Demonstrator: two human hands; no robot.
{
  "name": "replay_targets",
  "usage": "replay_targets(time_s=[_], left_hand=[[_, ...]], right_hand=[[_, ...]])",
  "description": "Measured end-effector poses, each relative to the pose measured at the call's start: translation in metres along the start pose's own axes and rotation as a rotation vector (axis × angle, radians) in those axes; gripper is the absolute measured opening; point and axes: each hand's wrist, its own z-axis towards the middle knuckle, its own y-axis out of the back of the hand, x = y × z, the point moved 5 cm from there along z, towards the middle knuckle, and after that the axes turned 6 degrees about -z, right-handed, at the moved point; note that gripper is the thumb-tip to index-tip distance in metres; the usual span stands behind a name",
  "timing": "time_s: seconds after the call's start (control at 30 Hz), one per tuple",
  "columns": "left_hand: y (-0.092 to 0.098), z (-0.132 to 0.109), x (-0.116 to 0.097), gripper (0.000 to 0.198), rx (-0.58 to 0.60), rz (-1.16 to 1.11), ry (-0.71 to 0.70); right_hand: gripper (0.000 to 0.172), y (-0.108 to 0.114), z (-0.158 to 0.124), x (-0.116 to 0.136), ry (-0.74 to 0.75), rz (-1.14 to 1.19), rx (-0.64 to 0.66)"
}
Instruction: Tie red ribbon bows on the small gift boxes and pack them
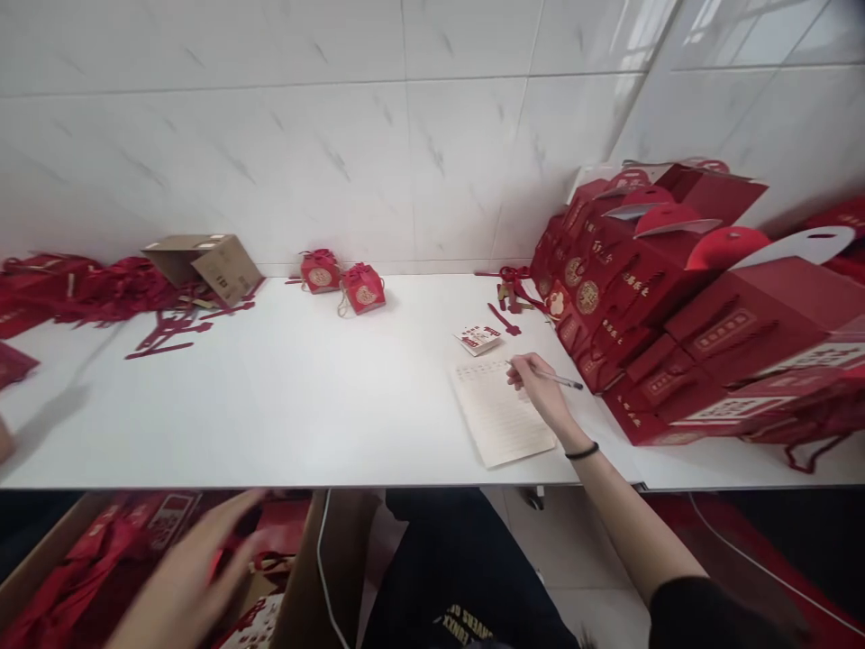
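Pen (564, 381), slim, pale-barrelled and dark-ended, is pinched between the thumb and fingers of the right hand (533, 386), its tip held at the written top lines of a cream ruled paper sheet (508, 431) lying beneath that hand. Left of the right hand, a folded white-and-red printed card (478, 339) is seen; to its right, glossy red paper gift bags (628, 297) are massed. The blurred left hand (199, 568) is held with thumb spread from fingers above an open brown cardboard box (307, 577); whether its contents are touched cannot be told.

dark garment (439, 550): possibly "EUNXX" | notepad (504, 419), red boxes (726, 333): lettering illegible
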Motion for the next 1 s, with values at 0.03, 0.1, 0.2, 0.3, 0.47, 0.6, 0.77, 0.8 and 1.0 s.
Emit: replay_targets(time_s=[0.03, 0.1, 0.2, 0.3, 0.47, 0.6, 0.77, 0.8, 1.0], left_hand=[[-0.028, 0.014, -0.03, 0.03, 0.063, -0.056, -0.134], [-0.091, 0.028, -0.109, 0.033, 0.255, -0.165, -0.512], [-0.181, 0.024, -0.217, 0.04, 0.363, -0.163, -0.961], [-0.247, 0.017, -0.271, 0.039, 0.18, 0.056, -1.017], [-0.269, 0.02, -0.28, 0.025, -0.018, 0.121, -1.043], [-0.263, 0.03, -0.27, 0.025, -0.034, 0.142, -1.146], [-0.279, 0.024, -0.26, 0.025, -0.004, 0.086, -1.139], [-0.284, 0.022, -0.258, 0.025, 0.045, 0.029, -1.117], [-0.306, 0.032, -0.249, 0.044, 0.397, -0.626, -0.613]], right_hand=[[0.031, -0.004, 0.008, 0.002, -0.016, 0.005, 0.018], [0.027, -0.012, 0.019, 0.003, -0.027, 0.012, 0.042], [0.024, -0.02, 0.029, -0.008, -0.052, 0.027, 0.03], [0.025, -0.021, 0.035, -0.025, -0.08, 0.014, -0.012], [0.022, -0.02, 0.042, -0.033, -0.044, -0.062, -0.034], [0.023, -0.019, 0.04, -0.028, -0.033, -0.144, -0.027], [0.033, -0.019, 0.035, -0.025, -0.034, -0.231, 0.034], [0.034, -0.02, 0.034, -0.025, -0.037, -0.251, 0.053], [0.035, -0.023, 0.033, -0.029, -0.068, -0.365, 0.099]])
